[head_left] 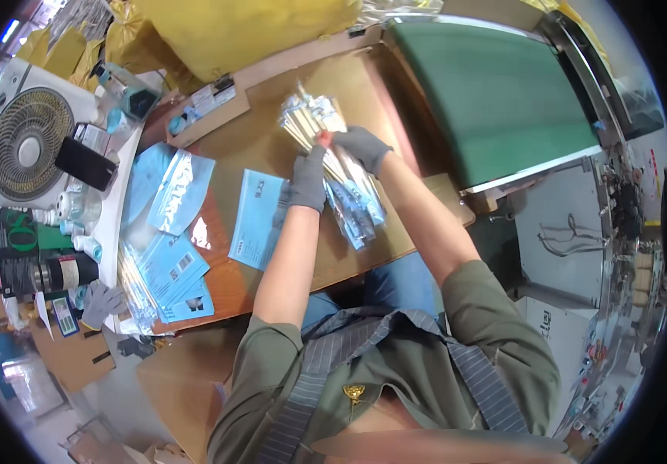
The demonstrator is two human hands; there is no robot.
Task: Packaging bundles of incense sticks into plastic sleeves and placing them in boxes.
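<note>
Together, the grey-gloved left hand (308, 179) and the grey-gloved right hand (364, 147) close around a long bundle of clear plastic-wrapped packets (332, 158), held just above the brown wooden desk (256, 139); the left grips its middle from the near side, the right pinches it from the far side. Light blue flat packets (258, 219) lie on the desk just left of the left hand. A white round fan (26, 145) stands well apart at far left, and a green conveyor belt (496, 93) runs to the right
</note>
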